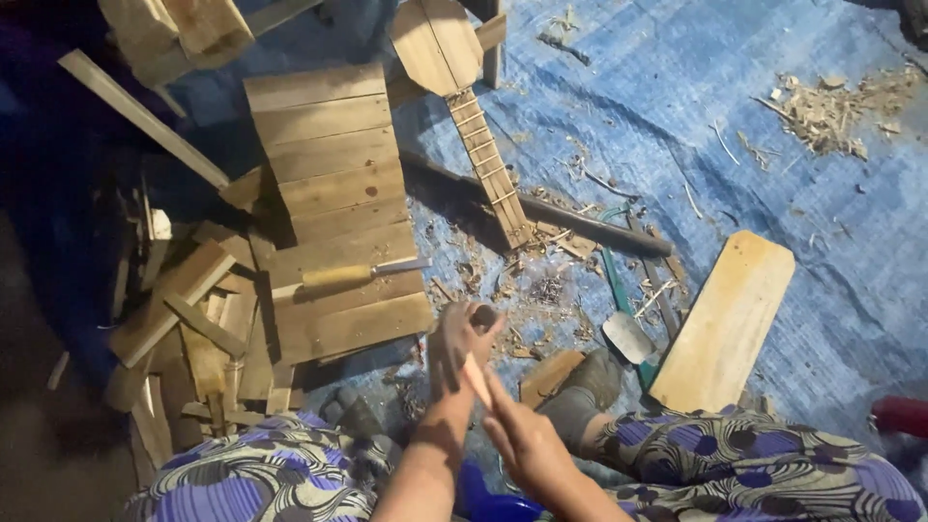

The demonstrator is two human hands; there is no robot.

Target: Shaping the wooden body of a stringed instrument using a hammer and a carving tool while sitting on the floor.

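Note:
My left hand [454,346] grips a small dark wooden piece [479,315] held up in front of me. Against it my right hand [522,440] holds a thin pale stick-like tool [476,377], whose tip reaches the piece. Both hands hover above my lap, between my knees in purple patterned cloth [280,469]. Just beyond them, wood shavings [541,285] litter the blue tarp [677,87].
A slatted wooden board [333,193] lies ahead left with a wooden-handled chisel [353,275] on it. A small unfinished guitar-like neck and body [464,87] lies further off. A dark rod [570,215], a trowel [626,333], a rounded plank [725,324] and scrap wood [184,319] surround me.

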